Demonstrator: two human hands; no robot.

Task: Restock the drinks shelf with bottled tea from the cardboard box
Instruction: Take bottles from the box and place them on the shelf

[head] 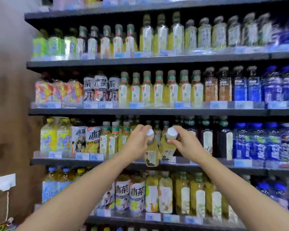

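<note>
Left hand (138, 141) and right hand (186, 145) each grip a tea bottle (151, 156), fingers (143, 130) curled round the neck. Bottles full, probably weighty and slick, though blur obscures detail.

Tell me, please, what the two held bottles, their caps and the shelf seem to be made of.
The left bottle and right bottle: likely clear glossy plastic, since yellow tea shows through. The left cap and right cap: white, matte, probably plastic. The shelf: dark, dull edge, perhaps painted metal or wood; blur leaves it open.
</note>
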